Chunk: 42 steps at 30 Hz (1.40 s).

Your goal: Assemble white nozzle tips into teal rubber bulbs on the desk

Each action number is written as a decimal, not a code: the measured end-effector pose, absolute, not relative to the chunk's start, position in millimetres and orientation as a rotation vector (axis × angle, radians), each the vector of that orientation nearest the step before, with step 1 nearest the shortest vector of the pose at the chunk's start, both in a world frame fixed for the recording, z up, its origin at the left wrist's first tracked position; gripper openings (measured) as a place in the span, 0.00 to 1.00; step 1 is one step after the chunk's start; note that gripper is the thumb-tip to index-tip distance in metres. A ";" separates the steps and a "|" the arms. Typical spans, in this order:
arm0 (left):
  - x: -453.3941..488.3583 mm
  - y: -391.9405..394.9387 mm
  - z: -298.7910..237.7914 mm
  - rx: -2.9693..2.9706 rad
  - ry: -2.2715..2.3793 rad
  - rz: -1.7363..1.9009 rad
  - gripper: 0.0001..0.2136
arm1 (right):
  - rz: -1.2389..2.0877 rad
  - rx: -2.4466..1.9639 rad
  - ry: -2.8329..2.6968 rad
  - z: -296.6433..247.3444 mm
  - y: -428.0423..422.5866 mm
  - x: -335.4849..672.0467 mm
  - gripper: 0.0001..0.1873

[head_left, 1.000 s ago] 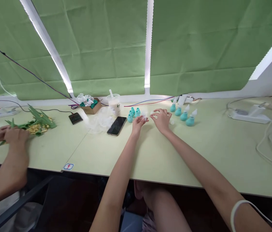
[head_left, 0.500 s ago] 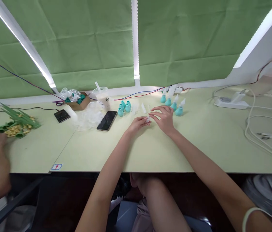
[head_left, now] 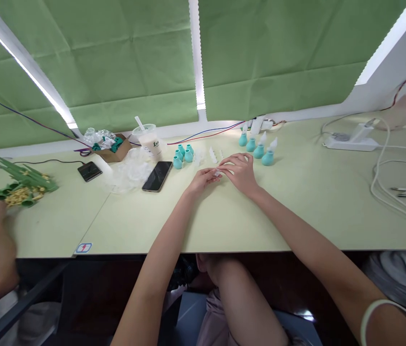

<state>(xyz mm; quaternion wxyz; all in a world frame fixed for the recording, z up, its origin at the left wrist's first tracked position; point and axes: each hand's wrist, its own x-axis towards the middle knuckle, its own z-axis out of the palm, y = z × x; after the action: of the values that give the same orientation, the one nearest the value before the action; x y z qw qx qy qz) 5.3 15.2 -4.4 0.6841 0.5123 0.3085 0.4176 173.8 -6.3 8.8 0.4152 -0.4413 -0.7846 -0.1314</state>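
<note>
Soft matt teal and clear plastic lie before you on a smooth, pale tabletop [head_left: 224,221].
You have a small translucent piece [head_left: 217,173] that looks like plastic, with whitish translucent strips [head_left: 213,155] of similar look beyond it; the left teal bulbs [head_left: 188,155] and right teal bulbs [head_left: 259,152] look smooth and rubbery, the right ones under cloudy translucent tips [head_left: 263,139]; to your left you see a phone [head_left: 157,176] with a glossy, glassy black face, a thin, crinkled clear plastic bag [head_left: 129,170], a smooth, see-through plastic cup [head_left: 150,144] and a matt brown cardboard box [head_left: 122,150]; at far right your power strip [head_left: 350,143] is smooth white plastic, and on the far side the green blinds [head_left: 123,57] look like matt, creased cloth.
</note>
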 end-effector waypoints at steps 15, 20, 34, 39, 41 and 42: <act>3.9 15.6 -4.7 1.226 0.723 0.923 0.14 | 0.063 -1.161 -1.879 6.1 2.2 171.7 0.07; 5.0 13.7 -0.3 1.226 0.719 0.920 0.16 | 0.149 -1.136 -1.852 10.4 4.4 175.2 0.07; 6.1 13.2 2.1 1.321 0.776 1.020 0.17 | 0.251 -1.043 -1.851 16.3 2.9 176.7 0.07; 5.2 15.0 1.0 1.368 0.790 1.034 0.18 | 0.304 -1.030 -1.834 17.4 1.2 176.1 0.06; 5.6 14.7 1.9 1.382 0.805 1.036 0.18 | 0.350 -0.997 -1.814 19.8 -0.3 176.3 0.06; 5.8 14.4 2.5 1.388 0.808 1.039 0.18 | 0.383 -0.983 -1.804 21.1 -1.3 176.5 0.06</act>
<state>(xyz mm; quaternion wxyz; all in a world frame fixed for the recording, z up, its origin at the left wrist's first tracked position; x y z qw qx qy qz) 5.8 14.4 2.5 0.5764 0.5931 0.3450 0.4438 176.5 -1.3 21.1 0.5020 -0.4069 -0.7465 0.1587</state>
